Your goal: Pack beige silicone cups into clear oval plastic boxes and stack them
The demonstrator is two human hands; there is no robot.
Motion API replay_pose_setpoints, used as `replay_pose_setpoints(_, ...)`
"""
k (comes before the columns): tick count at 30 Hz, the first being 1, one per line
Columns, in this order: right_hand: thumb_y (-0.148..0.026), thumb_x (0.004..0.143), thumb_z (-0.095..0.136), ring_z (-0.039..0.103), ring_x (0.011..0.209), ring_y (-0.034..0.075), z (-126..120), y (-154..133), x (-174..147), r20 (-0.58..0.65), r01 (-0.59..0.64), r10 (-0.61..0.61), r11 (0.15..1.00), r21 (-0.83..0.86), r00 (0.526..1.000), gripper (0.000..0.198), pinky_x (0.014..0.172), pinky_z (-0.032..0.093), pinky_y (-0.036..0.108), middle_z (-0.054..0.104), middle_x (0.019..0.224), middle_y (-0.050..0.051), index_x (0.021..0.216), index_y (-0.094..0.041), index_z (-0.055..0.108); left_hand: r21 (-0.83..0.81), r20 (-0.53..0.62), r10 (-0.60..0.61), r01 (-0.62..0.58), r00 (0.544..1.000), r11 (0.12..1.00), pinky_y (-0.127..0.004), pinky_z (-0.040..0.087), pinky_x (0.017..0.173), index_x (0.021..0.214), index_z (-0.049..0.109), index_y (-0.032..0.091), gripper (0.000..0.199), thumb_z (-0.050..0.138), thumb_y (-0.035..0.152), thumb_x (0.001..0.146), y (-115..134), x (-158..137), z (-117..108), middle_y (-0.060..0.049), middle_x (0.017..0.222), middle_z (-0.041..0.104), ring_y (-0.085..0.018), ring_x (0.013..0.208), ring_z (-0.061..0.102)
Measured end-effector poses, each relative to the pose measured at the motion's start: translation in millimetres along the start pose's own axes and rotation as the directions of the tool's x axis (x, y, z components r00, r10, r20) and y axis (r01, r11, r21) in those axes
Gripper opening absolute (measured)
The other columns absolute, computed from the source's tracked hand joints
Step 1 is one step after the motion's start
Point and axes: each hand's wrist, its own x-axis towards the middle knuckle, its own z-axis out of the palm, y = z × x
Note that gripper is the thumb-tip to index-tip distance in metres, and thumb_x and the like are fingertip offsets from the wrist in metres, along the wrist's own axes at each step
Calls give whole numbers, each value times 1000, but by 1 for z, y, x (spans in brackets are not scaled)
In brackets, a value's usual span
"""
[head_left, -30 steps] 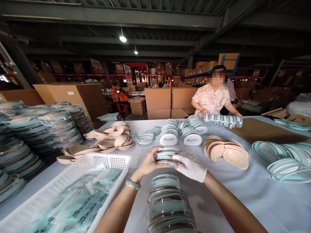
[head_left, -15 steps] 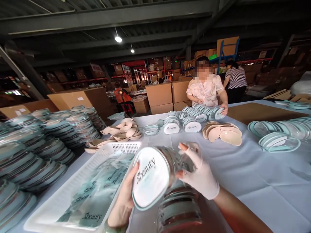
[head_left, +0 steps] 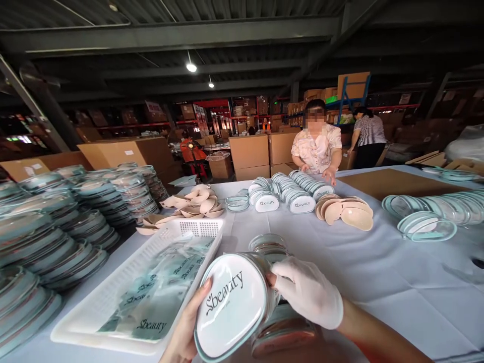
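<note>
In the head view my left hand (head_left: 188, 317) grips a rounded pouch (head_left: 233, 310) by its left side, thumb on the white front panel with "Sbeauty" lettering and teal edging. My right hand (head_left: 308, 292), in a white glove with bare fingertips, is closed at the pouch's right side, pinching its edge; the exact spot is partly hidden. Behind and below the held pouch, more teal-edged pouches (head_left: 285, 327) lie on the table, partly covered by my hands. To the left stands a white plastic basket (head_left: 75, 325) with flat printed teal bags (head_left: 151, 297) in it.
Tall stacks of teal-edged pouches (head_left: 34, 247) fill the left side. Beige bra-like cups (head_left: 198, 201) lie behind the basket, others (head_left: 346, 212) farther right. Rows of pouches (head_left: 300, 199) stand before a co-worker (head_left: 317, 143) across the table. More clear pouches (head_left: 434, 206) lie at right.
The pouch has come lower and nearer, its front turned more upright. My right hand's spread fingers have closed on its side. The co-worker's hand has drawn back from the far row.
</note>
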Motion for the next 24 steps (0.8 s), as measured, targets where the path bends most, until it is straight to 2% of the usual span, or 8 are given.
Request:
replay_pose_setpoints(3,-29,107,42,53,60,14,0,4,2,-159,214,-223,974,-71,962,37,58,33,31,60,67,-3,75,-22,60,16,54,-38,37,998,999,-28,60,63,96,73,12,39,93,28,66,-4,3,-3,-8,79,82,-25,65,77)
replay_pose_setpoints(6,-22,102,45,48,62,15,-11,4,1,-72,438,-450,889,-133,890,31,58,29,32,61,70,-2,74,-23,60,93,90,-94,86,992,992,-30,58,58,81,73,12,53,103,36,44,-4,5,-8,-8,69,79,-27,61,75)
replay_pose_setpoints(9,-21,89,60,44,58,15,-26,-5,-2,91,425,-415,887,-180,905,21,57,27,32,56,64,-3,68,-22,54,161,172,-27,-1,985,987,-33,59,62,79,73,14,60,104,43,38,-1,8,-17,-8,68,78,-29,66,75)
replay_pose_setpoints(13,-19,88,56,50,58,14,-38,-17,-3,151,343,-321,927,-149,935,18,55,27,30,61,67,-3,70,-22,53,270,252,205,-272,946,924,-43,60,80,99,76,17,64,98,51,50,11,10,-27,-14,98,81,-37,95,74)
replay_pose_setpoints(15,-17,92,50,55,59,14,-41,-18,3,195,173,-152,980,-96,969,20,55,31,28,62,69,-3,73,-23,54,384,307,338,-441,890,811,-43,59,88,108,76,20,67,95,54,54,23,5,-25,-13,114,78,-39,107,70)
replay_pose_setpoints(17,-12,94,44,58,61,13,-41,-17,15,220,75,-52,993,-94,974,24,57,33,27,62,69,-3,75,-22,54,534,458,346,-565,819,630,-41,56,96,114,77,21,67,92,52,57,38,-5,-14,-11,122,76,-38,114,67)
replay_pose_setpoints(20,-6,92,40,55,61,14,-38,-13,40,201,345,-322,935,-86,925,26,58,33,28,61,72,-2,76,-21,54,670,665,101,-650,740,358,-33,55,92,120,76,21,66,90,46,60,60,-22,13,-6,117,78,-31,106,69)
replay_pose_setpoints(24,-10,90,49,48,59,14,-37,-19,70,199,672,-651,738,-61,733,17,55,29,30,59,73,-1,81,-21,59,597,802,-46,-799,595,74,-29,53,81,124,73,23,68,85,54,65,75,-40,47,-5,107,79,-26,93,71)
